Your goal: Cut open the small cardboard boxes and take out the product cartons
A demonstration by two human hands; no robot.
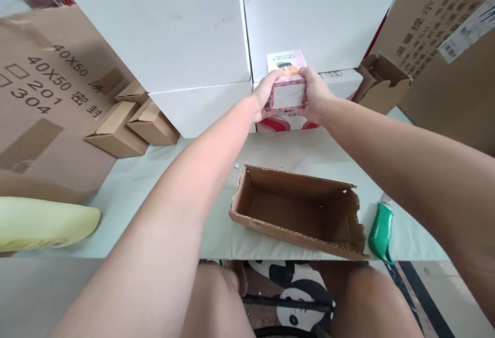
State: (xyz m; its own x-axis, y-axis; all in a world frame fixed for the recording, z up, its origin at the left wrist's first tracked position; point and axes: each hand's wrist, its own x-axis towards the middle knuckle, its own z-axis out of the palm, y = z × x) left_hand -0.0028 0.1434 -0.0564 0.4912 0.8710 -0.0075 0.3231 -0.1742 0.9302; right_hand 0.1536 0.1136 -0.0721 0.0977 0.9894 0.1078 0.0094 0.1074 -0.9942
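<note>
Box, pink and white, one, upper centre of the frame [288,87]; held between the left hand [265,93] and the right hand [315,93], each closed against one side with the thumb at the top edge; printed face uppermost, a pale panel towards the wearer; whether it also rests on something beneath cannot be told.

Surface and room, front to back: knees [371,302] and panda-patterned fabric [301,296] at bottom centre, below the table's edge; table [219,237], pale green covering; cardboard tray [286,209], open-topped (cut edges ragged), lower centre, set slantwise; green cutter [381,229], just right of the tray; yellow-green container [46,222], rounded end inward, lower left; small brown cartons [118,131], grouped left of centre; open brown carton [381,90], right of the hands; white boxes [162,28], stacked across the upper centre, one at lower right of the stack printed in red; large cartons at upper left [38,95] and upper right [448,80], both with printed characters.

Edges and room: tray's near right corner at the table's front edge, cutter's lower end likewise; a strip of green covering between tray and white boxes, beneath the held box; white boxes close behind the hands; large cartons bounding both sides.
</note>
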